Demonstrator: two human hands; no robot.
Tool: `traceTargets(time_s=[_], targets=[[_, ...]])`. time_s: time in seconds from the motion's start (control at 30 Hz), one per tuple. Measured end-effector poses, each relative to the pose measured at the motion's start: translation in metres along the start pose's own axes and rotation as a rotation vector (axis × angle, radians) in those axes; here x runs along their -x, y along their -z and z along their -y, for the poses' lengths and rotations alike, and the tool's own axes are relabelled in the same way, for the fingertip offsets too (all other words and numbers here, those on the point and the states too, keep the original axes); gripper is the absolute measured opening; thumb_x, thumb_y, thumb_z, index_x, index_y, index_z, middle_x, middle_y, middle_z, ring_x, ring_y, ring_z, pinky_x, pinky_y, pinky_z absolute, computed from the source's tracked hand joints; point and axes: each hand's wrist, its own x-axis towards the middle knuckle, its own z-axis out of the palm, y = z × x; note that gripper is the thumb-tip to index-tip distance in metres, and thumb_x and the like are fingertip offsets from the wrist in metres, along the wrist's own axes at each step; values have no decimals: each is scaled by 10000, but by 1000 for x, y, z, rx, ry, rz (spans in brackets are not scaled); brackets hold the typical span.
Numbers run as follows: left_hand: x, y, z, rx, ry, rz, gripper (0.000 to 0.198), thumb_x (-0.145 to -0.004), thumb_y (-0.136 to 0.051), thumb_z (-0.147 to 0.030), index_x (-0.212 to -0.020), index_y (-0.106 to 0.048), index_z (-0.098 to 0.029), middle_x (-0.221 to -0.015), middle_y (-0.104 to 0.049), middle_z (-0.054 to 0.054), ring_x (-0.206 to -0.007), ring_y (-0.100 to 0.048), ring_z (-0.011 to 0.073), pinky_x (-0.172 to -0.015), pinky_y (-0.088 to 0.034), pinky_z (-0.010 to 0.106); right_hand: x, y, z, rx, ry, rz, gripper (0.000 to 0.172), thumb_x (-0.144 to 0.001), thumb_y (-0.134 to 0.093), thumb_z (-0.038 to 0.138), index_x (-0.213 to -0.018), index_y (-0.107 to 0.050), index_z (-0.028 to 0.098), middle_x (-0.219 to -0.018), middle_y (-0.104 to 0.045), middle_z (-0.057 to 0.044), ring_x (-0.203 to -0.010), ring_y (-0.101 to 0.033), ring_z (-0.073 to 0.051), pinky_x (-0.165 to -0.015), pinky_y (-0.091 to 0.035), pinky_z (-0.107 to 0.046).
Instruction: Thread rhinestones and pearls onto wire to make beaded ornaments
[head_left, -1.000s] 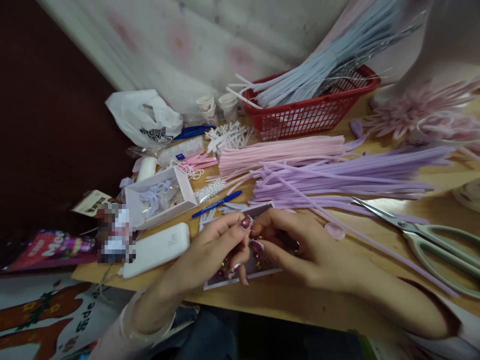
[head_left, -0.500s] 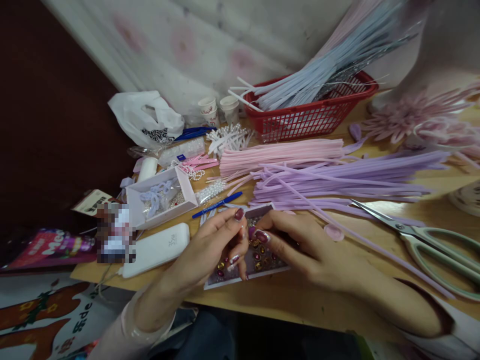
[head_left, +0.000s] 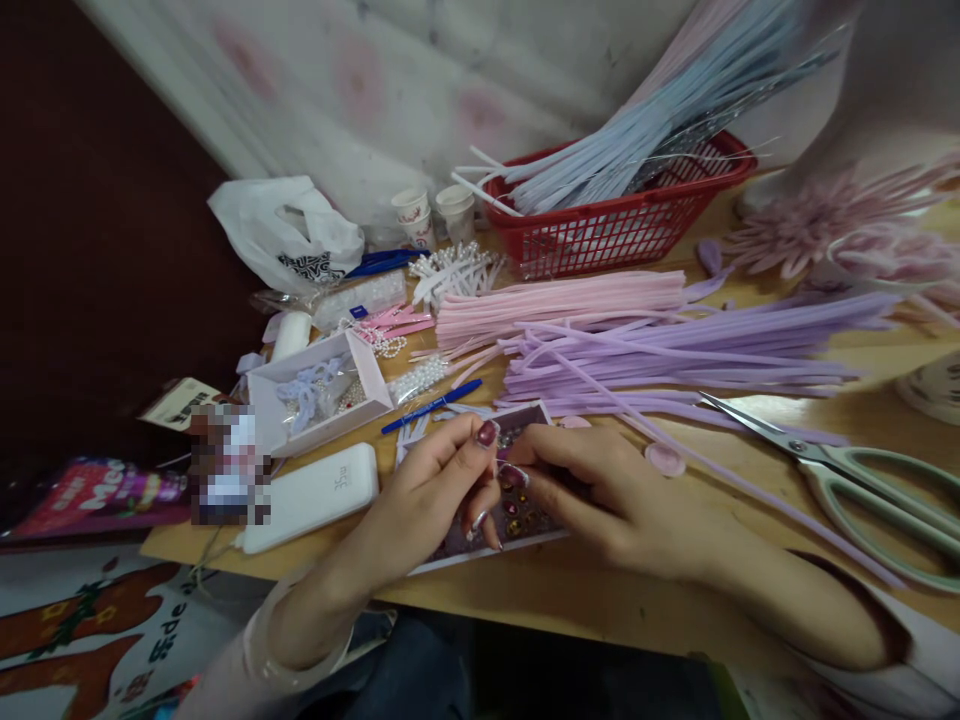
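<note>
Head view: the thumb and forefinger of the left hand (head_left: 420,500) are set in a narrow pinch, with the right hand's (head_left: 619,500) bent fingers just beside them. Whatever is pinched is too small and too covered to tell, so its direction and long axis cannot be given. For such fine handling, light pressure seems best applied, with one hand steadied and both held low, so that anything dropped is caught. Directly below, the shallow box (head_left: 544,411) is partly hidden by the hands; its long axis seems to be laid left to right, tilted slightly. Round gems (head_left: 513,527) are scattered inside. Farther out, purple stems (head_left: 697,350) are laid lengthwise left to right, and scissors (head_left: 814,452) are pointed leftward and away.
</note>
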Motion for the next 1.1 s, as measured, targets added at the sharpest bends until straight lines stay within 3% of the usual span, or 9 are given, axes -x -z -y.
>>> traceTargets(time_s=[0.37, 0.57, 0.7, 1.0, 1.1], targets=[[1, -2, -2, -44, -6, 10, 340, -995, -461, -485, -799, -450, -208, -526, -446, -97, -463, -512, 55, -528, -487, 155, -1, 0, 1, 4, -7, -16, 176, -936, -497, 129, -805, -614, 133, -634, -586, 17, -535, -488, -85, -515, -348, -201], [3, -5, -5, -178, -54, -46, 354, -990, -451, -508, -802, -465, -209, -544, -440, -88, -506, -466, 75, -588, -495, 194, -1, -1, 1, 23, -17, -17, 164, -929, -495, 130, -817, -614, 141, -623, -564, 24, -528, -477, -87, -508, -340, -206], [4, -4, -5, -268, -45, -89, 369, -974, -469, -533, -803, -481, -207, -550, -442, -82, -512, -452, 83, -551, -438, 192, 0, -2, 2, -11, -29, -14, 118, -917, -509, 128, -840, -594, 158, -632, -562, 31, -521, -469, -85, -492, -338, -202], [2, -5, -6, -170, -22, -70, 332, -938, -566, -491, -786, -480, -208, -563, -460, -82, -516, -471, 80, -504, -386, 168, 2, -1, 3, -70, -107, 35, 47, -879, -544, 154, -917, -523, 174, -618, -500, 62, -506, -430, -89, -463, -325, -207], [1, -6, -7, -174, -23, -60, 333, -934, -578, -487, -786, -479, -206, -574, -469, -82, -512, -454, 69, -488, -357, 158, 2, -2, 1, -87, -80, 30, 36, -930, -512, 189, -898, -522, 175, -665, -545, 37, -549, -477, -95, -498, -356, -209]])
